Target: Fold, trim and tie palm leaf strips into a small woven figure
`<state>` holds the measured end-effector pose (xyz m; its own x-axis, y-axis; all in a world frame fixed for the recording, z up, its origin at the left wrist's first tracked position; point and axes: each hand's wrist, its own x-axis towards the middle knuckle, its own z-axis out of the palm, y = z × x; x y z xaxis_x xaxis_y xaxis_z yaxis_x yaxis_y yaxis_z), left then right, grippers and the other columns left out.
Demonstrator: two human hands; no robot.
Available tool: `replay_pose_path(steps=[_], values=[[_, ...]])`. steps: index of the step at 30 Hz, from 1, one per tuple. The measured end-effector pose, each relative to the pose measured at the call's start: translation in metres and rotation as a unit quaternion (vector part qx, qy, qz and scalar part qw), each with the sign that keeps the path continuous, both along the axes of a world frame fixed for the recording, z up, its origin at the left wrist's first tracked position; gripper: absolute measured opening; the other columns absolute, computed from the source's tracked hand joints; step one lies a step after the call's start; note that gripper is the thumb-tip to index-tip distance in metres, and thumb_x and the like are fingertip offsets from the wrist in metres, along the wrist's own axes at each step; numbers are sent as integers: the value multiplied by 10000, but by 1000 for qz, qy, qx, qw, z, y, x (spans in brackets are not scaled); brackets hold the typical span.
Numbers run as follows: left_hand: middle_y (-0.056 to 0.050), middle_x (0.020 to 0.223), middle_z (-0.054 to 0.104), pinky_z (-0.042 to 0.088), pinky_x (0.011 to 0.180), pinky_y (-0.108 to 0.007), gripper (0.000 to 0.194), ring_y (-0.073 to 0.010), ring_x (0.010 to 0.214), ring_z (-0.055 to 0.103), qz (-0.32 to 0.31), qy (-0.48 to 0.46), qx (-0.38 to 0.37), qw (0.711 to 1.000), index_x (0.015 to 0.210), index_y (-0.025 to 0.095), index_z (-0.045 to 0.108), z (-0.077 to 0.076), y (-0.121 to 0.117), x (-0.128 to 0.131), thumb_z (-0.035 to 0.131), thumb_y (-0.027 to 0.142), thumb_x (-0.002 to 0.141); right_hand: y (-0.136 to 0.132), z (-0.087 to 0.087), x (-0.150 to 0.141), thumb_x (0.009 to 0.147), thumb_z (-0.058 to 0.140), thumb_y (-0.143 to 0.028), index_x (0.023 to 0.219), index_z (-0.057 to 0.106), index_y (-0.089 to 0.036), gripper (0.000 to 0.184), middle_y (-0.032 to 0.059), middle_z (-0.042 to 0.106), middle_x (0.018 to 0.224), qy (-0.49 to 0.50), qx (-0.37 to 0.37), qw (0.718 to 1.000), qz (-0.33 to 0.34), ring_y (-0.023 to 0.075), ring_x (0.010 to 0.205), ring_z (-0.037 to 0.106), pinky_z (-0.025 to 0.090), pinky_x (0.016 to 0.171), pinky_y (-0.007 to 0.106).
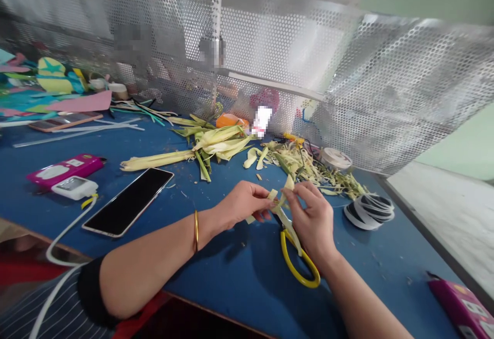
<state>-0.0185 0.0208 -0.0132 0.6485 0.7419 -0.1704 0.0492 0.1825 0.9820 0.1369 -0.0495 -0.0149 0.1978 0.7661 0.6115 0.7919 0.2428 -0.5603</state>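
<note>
My left hand [241, 203] and my right hand [311, 215] meet over the blue table [231, 277], both pinching a small folded strip of pale yellow-green leaf [278, 197]. A gold bangle sits on my left wrist. Yellow-handled scissors [299, 264] lie on the table under my right hand, partly hidden by it. A bundle of long leaf strips [208, 148] lies behind my hands, and a heap of leaf scraps [309, 166] lies to its right.
A black phone [129, 200] lies face up at the left, beside a pink device [65, 168] and a white charger [73, 187] with a cable. A roll of tape [336, 158] and coiled cord [369, 209] sit right. A perforated metal screen [309, 71] walls the back.
</note>
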Motion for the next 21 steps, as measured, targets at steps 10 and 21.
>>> replay_pose_path(steps=[10,21], values=[[-22,698,689,523,642,-234,211,-96,599,617,-48,-4,-29,998,789,122,716,2,-7,3,782,305,705,9,-7,4,891,476,-409,565,346,-215,401,-61,346,488,-3,-144,987,-78,113,507,299,234,499,244],[27,625,632,465,474,-199,146,-89,489,549,101,-9,14,995,941,165,574,4,-9,6,646,157,814,12,-5,1,804,617,-550,737,545,-210,354,-55,512,482,313,-191,930,5,117,414,420,324,427,241]])
